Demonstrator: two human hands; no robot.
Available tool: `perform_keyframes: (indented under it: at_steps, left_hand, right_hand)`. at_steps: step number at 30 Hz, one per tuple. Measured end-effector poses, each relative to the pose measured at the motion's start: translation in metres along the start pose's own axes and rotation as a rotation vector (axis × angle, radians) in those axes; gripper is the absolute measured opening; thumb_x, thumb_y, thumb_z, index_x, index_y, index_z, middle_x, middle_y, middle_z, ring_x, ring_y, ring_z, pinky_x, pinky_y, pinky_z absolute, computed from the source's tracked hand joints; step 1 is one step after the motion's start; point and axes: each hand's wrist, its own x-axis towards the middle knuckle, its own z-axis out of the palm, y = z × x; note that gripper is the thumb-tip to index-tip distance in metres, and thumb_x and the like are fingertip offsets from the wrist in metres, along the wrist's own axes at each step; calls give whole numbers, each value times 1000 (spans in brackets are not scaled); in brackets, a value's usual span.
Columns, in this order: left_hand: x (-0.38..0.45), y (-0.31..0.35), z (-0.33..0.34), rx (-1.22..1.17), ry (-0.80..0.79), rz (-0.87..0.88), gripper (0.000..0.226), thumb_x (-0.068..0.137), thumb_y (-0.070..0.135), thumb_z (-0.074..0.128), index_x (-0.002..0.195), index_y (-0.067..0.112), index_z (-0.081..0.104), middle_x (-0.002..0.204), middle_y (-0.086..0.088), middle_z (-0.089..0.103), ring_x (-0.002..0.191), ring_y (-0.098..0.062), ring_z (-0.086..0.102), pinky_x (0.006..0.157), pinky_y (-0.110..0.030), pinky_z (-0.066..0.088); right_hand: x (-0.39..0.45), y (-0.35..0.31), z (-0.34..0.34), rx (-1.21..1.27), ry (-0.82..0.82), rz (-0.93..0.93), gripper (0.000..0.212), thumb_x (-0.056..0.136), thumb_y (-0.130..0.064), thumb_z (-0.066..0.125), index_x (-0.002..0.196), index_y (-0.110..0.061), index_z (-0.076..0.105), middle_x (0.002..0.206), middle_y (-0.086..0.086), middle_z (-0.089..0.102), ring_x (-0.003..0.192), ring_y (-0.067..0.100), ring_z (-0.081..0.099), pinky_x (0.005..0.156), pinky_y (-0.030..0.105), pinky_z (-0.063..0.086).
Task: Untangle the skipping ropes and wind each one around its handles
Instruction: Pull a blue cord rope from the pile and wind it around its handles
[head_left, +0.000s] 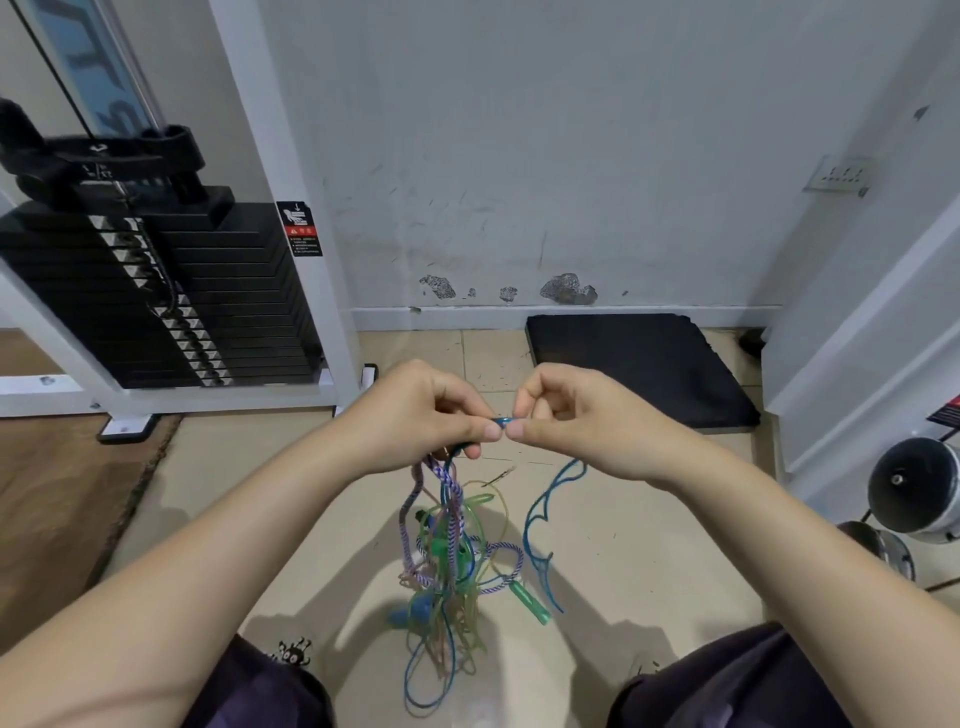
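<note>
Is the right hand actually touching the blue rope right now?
Touching. The head view shows the right hand pinching the blue rope between thumb and forefinger, next to the left hand, which pinches it too.

weight stack (156, 291) left | mat (639, 369) right (by wall) | ropes (447, 551) ctr, on floor

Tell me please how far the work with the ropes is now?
Early stage. Done: nothing is wound; at most one blue rope hangs partly apart at the right. In hand: left hand and right hand pinch a blue strand between them, while the tangle of purple, green and blue ropes hangs from the left hand. Left: separate every rope and wind each on its handles, like the green handle.
</note>
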Motion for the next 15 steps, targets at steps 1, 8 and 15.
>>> perform_keyframes:
  at_steps: [1, 8, 15]
  left_hand:
    - [1, -1, -1, -2, 1, -4, 5, 83, 17, 77, 79, 19, 78, 66, -2, 73, 60, -19, 54, 61, -31, 45]
    - [0, -7, -6, -231, -180, -26, 25, 84, -2, 72, 106, 5, 61, 90, -13, 74, 79, -16, 66, 76, -29, 55]
    - [-2, -13, 4, -117, -139, -49, 28, 83, 32, 72, 98, 8, 67, 69, -9, 61, 62, -19, 58, 64, -29, 51]
  right_hand:
    - [1, -1, 0, -43, -3, 13, 18, 84, -28, 76, 86, -15, 63, 55, -13, 47, 51, 3, 38, 50, 21, 30]
    - [1, -7, 1, -30, 99, -110, 8, 84, -17, 75, 79, -11, 75, 47, -14, 46, 48, 2, 38, 52, 13, 29]
    - [-3, -8, -7, 334, 197, -202, 12, 91, -8, 64, 82, -2, 68, 78, 13, 70, 59, 19, 57, 59, 28, 46]
